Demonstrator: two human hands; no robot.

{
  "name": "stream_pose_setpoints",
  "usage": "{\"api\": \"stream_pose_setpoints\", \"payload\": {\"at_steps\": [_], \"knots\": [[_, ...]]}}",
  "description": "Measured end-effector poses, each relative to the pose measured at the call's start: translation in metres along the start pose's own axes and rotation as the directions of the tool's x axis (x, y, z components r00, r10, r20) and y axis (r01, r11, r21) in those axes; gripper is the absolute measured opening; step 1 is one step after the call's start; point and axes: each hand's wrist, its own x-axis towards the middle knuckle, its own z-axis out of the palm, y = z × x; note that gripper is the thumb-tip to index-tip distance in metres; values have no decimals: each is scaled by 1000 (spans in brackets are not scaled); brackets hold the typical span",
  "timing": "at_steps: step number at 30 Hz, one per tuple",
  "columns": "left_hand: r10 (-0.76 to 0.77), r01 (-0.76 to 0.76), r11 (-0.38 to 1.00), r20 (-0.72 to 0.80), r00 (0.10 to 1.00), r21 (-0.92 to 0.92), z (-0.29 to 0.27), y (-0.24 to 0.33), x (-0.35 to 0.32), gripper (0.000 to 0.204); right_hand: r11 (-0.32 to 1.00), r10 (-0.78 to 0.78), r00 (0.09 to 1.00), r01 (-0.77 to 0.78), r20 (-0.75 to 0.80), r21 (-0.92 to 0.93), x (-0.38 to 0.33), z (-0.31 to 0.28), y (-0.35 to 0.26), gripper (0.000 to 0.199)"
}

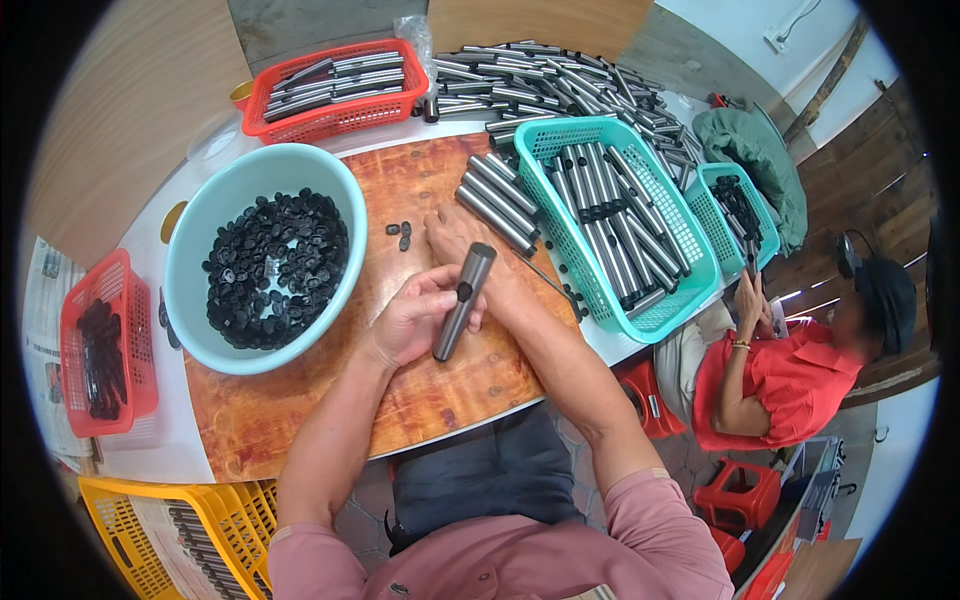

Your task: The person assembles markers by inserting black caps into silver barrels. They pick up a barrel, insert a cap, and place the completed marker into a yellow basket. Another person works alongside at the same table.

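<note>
A dark grey metal tube (464,308) stands tilted in my left hand (412,318), with the fingers and thumb closed round its middle. A black spot shows on the tube's side near my thumb. My right hand (455,238) rests on the wooden board beyond the tube, back of the hand up and fingers curled down. Whatever its fingertips hold is hidden. Just left of them lie a few small black plastic pieces (405,243). Several shiny tubes (498,205) lie side by side to the right of that hand, near a thin dark rod (540,274).
A light blue basin (345,190) of black pieces stands left. Green baskets (700,250) sit right, a red basket (262,125) at the back, another red basket (140,350) far left. Loose tubes (590,85) are heaped behind. A person in red (790,385) sits at the right.
</note>
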Motion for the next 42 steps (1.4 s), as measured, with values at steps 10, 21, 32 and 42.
{"api": "stream_pose_setpoints", "payload": {"at_steps": [10,21,32,42], "knots": [[202,-216,974,-180,963,-63,-4,6,6,47,863,221,959,-277,176,423,-19,-28,-6,16],[225,-283,957,-451,863,-64,-10,9,10,42,857,165,979,-201,117,474,-26,-23,7,19],[177,-209,978,-476,861,-14,-12,1,15,24,857,145,983,-183,115,481,-32,-21,13,17],[178,-214,977,-471,864,-23,-13,0,14,28,890,143,984,-173,103,422,-33,-18,13,19]]}}
